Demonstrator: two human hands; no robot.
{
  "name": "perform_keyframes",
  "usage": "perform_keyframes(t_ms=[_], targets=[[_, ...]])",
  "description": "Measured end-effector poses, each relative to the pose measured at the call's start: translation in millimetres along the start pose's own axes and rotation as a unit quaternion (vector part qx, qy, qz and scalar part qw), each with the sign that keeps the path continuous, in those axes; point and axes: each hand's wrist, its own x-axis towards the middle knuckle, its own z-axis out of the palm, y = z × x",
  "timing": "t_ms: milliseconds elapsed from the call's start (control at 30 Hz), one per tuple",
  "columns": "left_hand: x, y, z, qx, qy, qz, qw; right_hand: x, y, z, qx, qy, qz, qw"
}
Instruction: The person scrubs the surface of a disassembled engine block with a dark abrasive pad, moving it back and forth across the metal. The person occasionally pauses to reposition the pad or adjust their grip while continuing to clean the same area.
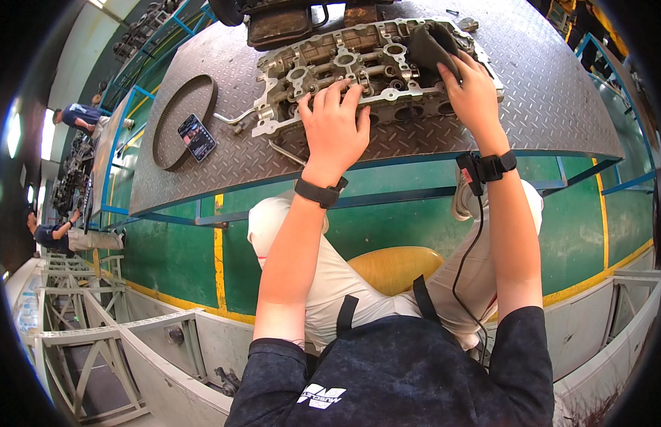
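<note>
A metal engine cylinder head [344, 62] lies on the diamond-plate table top [551, 107], its open valve side facing up. My left hand [334, 128] rests at its near edge, fingers spread and fingertips touching the metal, holding nothing. Toward the right end, my right hand [472, 96] grips a dark grey cloth [433, 51] with thumb and fingers. The cloth is bunched up and pressed onto the cylinder head, covering part of it.
Left of the cylinder head are a belt loop [160, 132], a phone [196, 137] and a bent metal rod [234, 118]. A dark engine part [280, 30] stands behind. A black cable [464, 249] hangs from my right wrist. Two people [81, 117] work at far-left benches.
</note>
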Motion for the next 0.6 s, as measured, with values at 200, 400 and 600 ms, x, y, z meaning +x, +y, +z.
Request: perform_keyframes(t_ms=[200, 400, 600], targets=[[-0.7, 0.5, 0.2, -0.003, 0.000, -0.003, 1.000, 10.9, -12.0, -13.1, 0.201, 0.181, -0.006, 0.963], [-0.6, 0.0, 1.7, 0.000, 0.000, -0.003, 1.000, 7.5, -21.2, -27.1, 0.001, 0.159, -0.138, 0.977], [-0.1, 0.0, 2.1, 0.009, 0.007, 0.004, 1.000, -9.0, -26.5, -17.6, -0.081, -0.074, -0.156, 0.982]])
